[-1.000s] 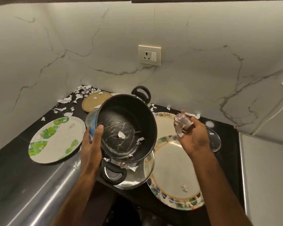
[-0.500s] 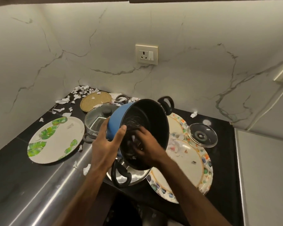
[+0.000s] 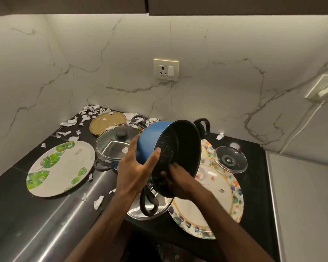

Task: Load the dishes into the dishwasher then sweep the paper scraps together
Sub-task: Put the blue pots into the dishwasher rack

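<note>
The counter is hemmed by marble walls behind and at the left; its bare stretch lies at lower left, below the leaf plate. Scraps crowd the far corner by a woven mat. At centre the left hand grasps the blue pot by its rim, tilted with its mouth facing right, above a steel lid. The right hand reaches into the pot; whether it is clenched on anything cannot be told. Behind sits a lidded pot. At right, floral plates carry a few scraps, beside a glass lid.
</note>
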